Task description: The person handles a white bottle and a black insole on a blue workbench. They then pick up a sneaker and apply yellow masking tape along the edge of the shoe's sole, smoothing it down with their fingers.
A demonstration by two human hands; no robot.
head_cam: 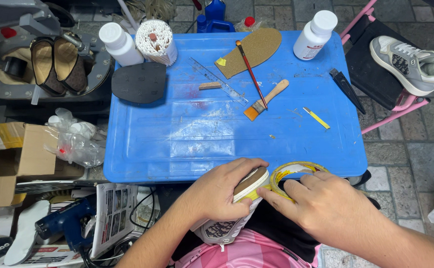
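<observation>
Left hand (pixel 222 191): wraps over the sneaker (pixel 232 208), fingers closed round its sole end, sole up, on the lap.
Right hand (pixel 321 201): pinches the yellow tape roll (pixel 296 171), index finger pressed onto the sneaker's edge.
Position: both just below the blue table (pixel 187 144) edge.

Your left hand (pixel 220 191) and right hand (pixel 321 206) are bare, forearms unsleeved; you wear a pink patterned garment (pixel 247 253) with black fabric over your lap.
</observation>
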